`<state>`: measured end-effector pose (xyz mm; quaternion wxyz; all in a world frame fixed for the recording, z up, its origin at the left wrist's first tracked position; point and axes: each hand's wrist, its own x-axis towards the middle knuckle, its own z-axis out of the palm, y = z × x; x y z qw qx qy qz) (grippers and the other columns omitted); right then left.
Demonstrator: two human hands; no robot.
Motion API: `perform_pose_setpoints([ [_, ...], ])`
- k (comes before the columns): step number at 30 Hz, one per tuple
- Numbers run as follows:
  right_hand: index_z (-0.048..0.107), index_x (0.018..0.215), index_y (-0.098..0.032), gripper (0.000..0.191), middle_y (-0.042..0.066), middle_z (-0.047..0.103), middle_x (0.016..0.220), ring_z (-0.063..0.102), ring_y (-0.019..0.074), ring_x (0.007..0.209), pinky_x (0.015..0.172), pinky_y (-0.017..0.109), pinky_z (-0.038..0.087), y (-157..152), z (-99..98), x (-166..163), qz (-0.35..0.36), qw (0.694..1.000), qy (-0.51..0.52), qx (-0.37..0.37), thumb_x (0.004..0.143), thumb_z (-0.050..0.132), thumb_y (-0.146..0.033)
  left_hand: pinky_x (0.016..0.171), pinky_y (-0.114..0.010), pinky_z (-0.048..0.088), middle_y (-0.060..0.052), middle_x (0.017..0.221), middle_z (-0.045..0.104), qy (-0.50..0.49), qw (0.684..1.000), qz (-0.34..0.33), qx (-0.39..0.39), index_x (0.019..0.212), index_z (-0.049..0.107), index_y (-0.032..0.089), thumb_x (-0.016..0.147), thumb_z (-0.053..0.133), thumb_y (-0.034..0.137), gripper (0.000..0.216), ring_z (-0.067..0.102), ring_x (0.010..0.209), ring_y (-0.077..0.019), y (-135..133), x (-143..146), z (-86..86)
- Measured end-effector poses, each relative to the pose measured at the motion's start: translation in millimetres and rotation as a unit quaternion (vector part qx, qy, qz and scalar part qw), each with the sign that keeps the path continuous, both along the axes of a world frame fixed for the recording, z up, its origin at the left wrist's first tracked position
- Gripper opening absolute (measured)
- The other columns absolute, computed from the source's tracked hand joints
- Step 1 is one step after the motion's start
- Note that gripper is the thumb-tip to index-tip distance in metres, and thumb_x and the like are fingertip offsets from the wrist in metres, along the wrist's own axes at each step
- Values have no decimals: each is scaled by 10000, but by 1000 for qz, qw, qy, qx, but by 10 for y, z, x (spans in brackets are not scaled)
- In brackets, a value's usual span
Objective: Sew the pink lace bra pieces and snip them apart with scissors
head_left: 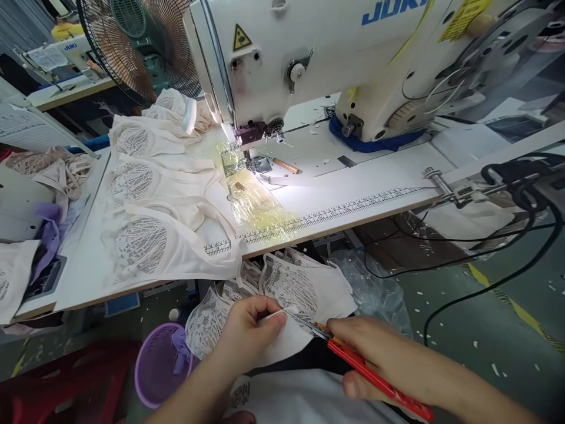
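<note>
My left hand (pixel 252 331) pinches the edge of a white lace bra (pixel 329 288) between thumb and fingers, above my lap. The bra's lace cups hang below the table's front edge. In my right hand (pixel 379 347) are red-handled scissors (pixel 364 370), their blades pointing left. The blade tips reach the pinched fabric beside my left thumb; whether they touch it I cannot tell. Three more white lace bras lie in a row on the table to the left, the nearest bra (pixel 185 247) overhanging its front edge.
A sewing machine (pixel 326 53) stands on the white table (pixel 375 182), which has a printed ruler along its front. A fan (pixel 145 47) is behind. A purple basket (pixel 150 365) and red stool (pixel 66 383) stand lower left. Black cables (pixel 498 282) hang at right.
</note>
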<state>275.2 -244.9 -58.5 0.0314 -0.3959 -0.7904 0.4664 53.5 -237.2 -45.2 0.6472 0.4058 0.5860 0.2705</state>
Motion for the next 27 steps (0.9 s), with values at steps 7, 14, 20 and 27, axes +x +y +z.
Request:
perform_pose_setpoints([
  [7, 298, 625, -228, 425, -21, 473, 604, 365, 121, 504, 469, 244, 244, -26, -34, -11, -37, 998, -28, -43, 742, 590, -513, 391, -179, 257, 51, 479, 444, -7, 1000, -1, -3, 600, 542, 158, 611, 679, 369, 252, 341, 418, -59, -2, -2, -29],
  [14, 273, 563, -226, 420, -46, 359, 515, 295, 106, 465, 442, 242, 219, -61, -205, -44, -106, 993, -11, -60, 765, 523, -496, 413, -188, 288, 40, 500, 473, -7, 1000, -10, 3, 622, 569, 151, 620, 694, 392, 272, 367, 437, -68, -1, -28, -42],
  [20, 356, 655, -229, 380, -37, 435, 624, 377, 127, 545, 483, 236, 317, -40, -98, -203, -242, 958, 153, -13, 683, 646, -472, 424, -192, 297, 36, 516, 487, 45, 997, -25, 54, 638, 595, 152, 674, 647, 364, 222, 376, 453, -80, -21, -16, -47],
  [27, 359, 610, -224, 184, -2, 465, 609, 439, 147, 574, 504, 241, 337, 7, -85, -422, -186, 945, 212, 167, 751, 442, -141, 553, -247, 440, -29, 616, 599, 136, 975, -77, 161, 685, 626, 151, 793, 543, 319, 216, 540, 583, -151, -6, 16, -130],
])
